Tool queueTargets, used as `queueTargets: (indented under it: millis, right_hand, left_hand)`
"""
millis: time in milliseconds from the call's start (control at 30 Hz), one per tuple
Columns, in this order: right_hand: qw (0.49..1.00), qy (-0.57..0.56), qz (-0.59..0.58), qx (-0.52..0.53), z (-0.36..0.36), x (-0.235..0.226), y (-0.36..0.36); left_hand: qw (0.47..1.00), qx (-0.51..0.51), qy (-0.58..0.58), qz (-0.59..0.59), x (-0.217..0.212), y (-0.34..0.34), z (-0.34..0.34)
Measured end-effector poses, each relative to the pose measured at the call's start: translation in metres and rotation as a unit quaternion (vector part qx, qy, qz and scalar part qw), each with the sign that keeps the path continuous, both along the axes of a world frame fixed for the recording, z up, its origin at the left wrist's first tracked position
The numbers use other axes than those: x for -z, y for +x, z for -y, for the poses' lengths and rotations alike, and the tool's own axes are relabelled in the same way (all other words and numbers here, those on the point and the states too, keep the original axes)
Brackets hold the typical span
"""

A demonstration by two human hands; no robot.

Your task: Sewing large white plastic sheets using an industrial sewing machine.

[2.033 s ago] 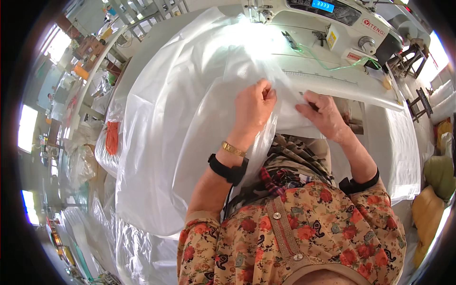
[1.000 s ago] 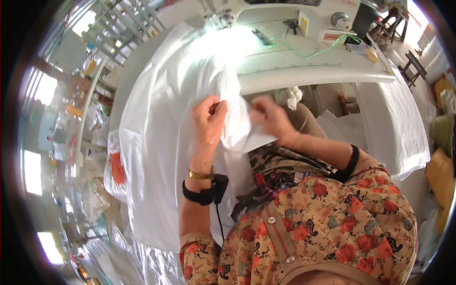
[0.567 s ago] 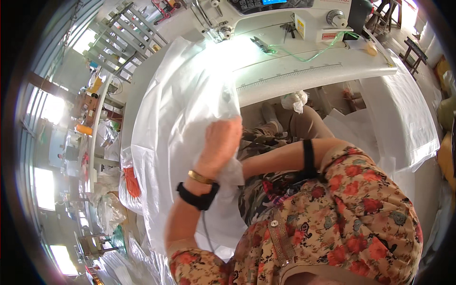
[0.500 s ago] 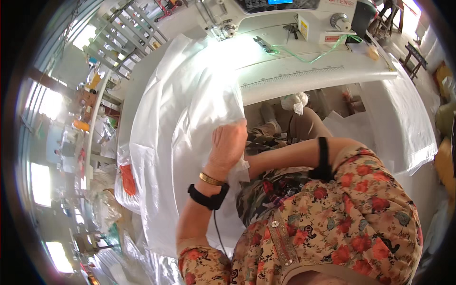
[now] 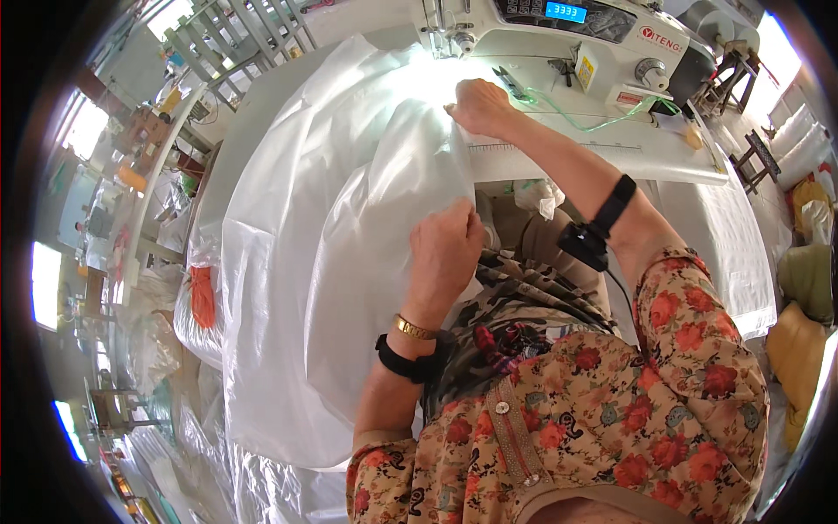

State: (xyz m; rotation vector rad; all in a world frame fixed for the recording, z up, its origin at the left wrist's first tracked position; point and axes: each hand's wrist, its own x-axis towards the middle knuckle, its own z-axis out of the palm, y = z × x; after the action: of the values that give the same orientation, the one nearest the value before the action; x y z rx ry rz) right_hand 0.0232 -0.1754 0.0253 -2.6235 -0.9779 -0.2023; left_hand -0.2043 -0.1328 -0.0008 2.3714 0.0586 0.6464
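A large white, slightly see-through plastic sheet (image 5: 288,236) lies over the left of the sewing machine table and hangs down in front of me. My left hand (image 5: 445,253) is closed on the sheet's right edge, near my lap. Farther up that edge, my right hand (image 5: 483,108) is closed on the sheet, just short of the machine's needle area. Bright light washes out the sheet beneath the sewing machine head (image 5: 454,39). My fingertips on both hands are partly hidden.
Thread snips (image 5: 513,85) and green thread (image 5: 594,125) lie on the table right of the needle. A small black tool (image 5: 564,69) is behind them. More white sheeting (image 5: 711,236) hangs at the right. A bag with something red (image 5: 202,297) is at the left.
My right hand has risen from beside my left hand, low at the sheet's edge, to near the needle. The left hand stays on the edge. The view has shifted somewhat.
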Motion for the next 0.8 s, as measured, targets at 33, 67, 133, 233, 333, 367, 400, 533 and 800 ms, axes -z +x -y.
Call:
queueTargets:
  millis: [33,67,133,233,333,367,400,533,800]
  right_hand:
    - [1.0,-0.001,0.0,-0.003,-0.006,0.001,0.005]
    - [1.0,-0.013,-0.008,0.006,-0.012,0.001,0.01]
    - [0.998,-0.064,-0.018,0.021,-0.022,0.0,0.021]
    - [0.996,-0.083,0.01,0.016,-0.029,0.002,0.029]
    - [0.994,-0.099,0.04,0.018,-0.03,0.005,0.021]
    - [0.994,-0.095,0.047,0.009,-0.029,0.005,0.015]
    - [0.994,-0.103,0.035,0.013,-0.024,0.006,0.007]
    - [0.996,-0.089,0.023,0.009,0.002,0.012,-0.038]
    - [0.986,-0.146,0.078,-0.016,0.007,0.006,-0.071]
  left_hand:
    - [1.0,0.001,-0.001,-0.007,-0.001,0.001,0.002]
    - [1.0,0.003,-0.007,-0.007,-0.002,0.003,0.004]
    - [1.0,0.005,-0.011,-0.006,-0.002,0.007,0.007]
    - [1.0,0.003,-0.01,0.01,0.001,0.012,0.013]
    - [1.0,-0.008,0.026,0.016,0.008,0.012,0.017]
    - [0.999,-0.014,0.036,0.01,0.01,0.01,0.019]
    - [0.999,-0.019,0.045,0.005,0.013,0.007,0.02]
    - [0.998,-0.019,0.053,0.02,0.021,-0.001,0.023]
    - [0.995,0.012,0.1,0.024,0.023,-0.006,0.024]
